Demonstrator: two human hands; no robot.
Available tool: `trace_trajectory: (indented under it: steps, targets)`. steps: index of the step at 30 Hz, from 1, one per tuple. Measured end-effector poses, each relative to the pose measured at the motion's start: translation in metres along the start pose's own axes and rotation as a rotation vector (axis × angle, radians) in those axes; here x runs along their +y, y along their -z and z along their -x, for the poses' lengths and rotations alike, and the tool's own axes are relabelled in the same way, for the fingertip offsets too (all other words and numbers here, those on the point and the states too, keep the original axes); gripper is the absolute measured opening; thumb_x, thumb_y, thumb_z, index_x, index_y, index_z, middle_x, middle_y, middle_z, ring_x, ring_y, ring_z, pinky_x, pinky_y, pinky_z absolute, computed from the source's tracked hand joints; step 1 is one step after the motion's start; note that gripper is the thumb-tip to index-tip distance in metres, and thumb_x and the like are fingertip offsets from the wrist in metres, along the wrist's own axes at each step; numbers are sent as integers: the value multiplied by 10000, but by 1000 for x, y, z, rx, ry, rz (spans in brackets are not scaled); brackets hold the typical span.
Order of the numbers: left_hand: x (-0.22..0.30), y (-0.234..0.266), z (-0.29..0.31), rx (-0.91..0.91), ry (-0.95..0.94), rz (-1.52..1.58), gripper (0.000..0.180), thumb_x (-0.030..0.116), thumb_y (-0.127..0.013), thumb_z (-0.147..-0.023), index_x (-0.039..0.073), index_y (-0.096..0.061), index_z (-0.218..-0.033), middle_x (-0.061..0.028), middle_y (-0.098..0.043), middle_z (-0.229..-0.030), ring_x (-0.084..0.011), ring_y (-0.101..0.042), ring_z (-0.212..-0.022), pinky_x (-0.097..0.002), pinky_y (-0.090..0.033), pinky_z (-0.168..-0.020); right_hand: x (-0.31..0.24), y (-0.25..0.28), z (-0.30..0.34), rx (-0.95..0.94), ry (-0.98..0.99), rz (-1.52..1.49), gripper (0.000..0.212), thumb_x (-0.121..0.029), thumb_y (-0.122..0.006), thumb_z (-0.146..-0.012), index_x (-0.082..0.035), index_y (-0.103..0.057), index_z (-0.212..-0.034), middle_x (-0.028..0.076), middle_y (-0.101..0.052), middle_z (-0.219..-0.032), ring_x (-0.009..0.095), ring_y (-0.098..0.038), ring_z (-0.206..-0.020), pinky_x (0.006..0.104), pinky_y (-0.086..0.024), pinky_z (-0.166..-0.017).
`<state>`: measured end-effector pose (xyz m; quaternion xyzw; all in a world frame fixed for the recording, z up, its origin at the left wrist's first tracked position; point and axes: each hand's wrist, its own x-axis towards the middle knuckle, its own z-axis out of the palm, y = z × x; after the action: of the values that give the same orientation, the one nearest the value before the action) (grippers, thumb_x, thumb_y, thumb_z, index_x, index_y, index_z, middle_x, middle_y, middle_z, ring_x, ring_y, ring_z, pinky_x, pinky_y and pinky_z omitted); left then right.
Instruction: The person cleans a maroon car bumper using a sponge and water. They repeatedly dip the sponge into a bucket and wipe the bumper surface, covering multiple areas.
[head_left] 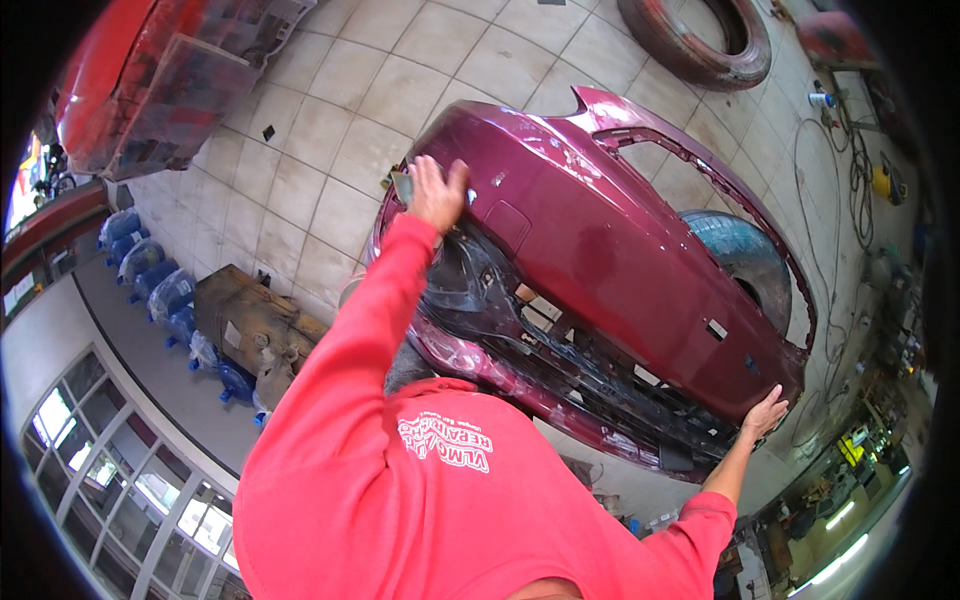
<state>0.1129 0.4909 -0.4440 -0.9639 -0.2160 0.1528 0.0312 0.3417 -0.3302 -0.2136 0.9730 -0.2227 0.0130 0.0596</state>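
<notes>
A dark maroon car bumper cover (pixel 590 260) lies in front of me, its black plastic inner part (pixel 560 340) facing me. My left hand (pixel 437 195) is at its far left end, fingers stretched and pressed together over the painted surface. A small grey-green flat piece, like a sanding sheet (pixel 402 188), sticks out beside those fingers; most of it is hidden under the hand. At the near right end, my right hand (pixel 766 412) grips the bumper's edge, its fingertips partly out of sight. Dull, scuffed patches show along the bumper's upper ridge.
A worn tire (pixel 740 50) lies on the tiled floor beyond, and another tire (pixel 735 250) shows through the bumper's opening. Cables (pixel 850 170) trail at right. A red vehicle part (pixel 150 80), blue water jugs (pixel 165 290) and a wooden box (pixel 245 310) are at left.
</notes>
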Motion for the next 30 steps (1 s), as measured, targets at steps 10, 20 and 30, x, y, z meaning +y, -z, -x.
trace_trajectory:
  steps: [10, 20, 30]
  targets:
    - [-39, -42, -42, 75, -242, 414, 627, 455, -391, -1133, 5, -432, -1568, -318, -400, -1622, -444, -350, -1545, -489, -257, -1297, -21, 2, 3, 4, 5, -17, 1045, -779, -294, -1032, 72, -271, -1638, 273, -270, -1714, 399, -250, -1596, 496, -157, -1308]
    - [37, 98, 29, 52, -152, 856, 921, 636, -493, -1052, -40, -290, -1643, -268, -288, -1706, -405, -226, -1611, -444, -202, -1317, -2, 1, 19, 19, -8, -12, 1030, -783, -319, -1025, 40, -289, -1645, 267, -297, -1706, 449, -272, -1575, 503, -199, -1296]
    - [61, 135, 56, -27, -114, 763, 1042, 736, -439, -1023, -80, -250, -1642, -286, -219, -1724, -415, -149, -1627, -438, -175, -1323, 0, -5, 28, 25, -43, -25, 1006, -778, -328, -1022, 6, -303, -1651, 257, -300, -1707, 479, -300, -1553, 517, -212, -1289]
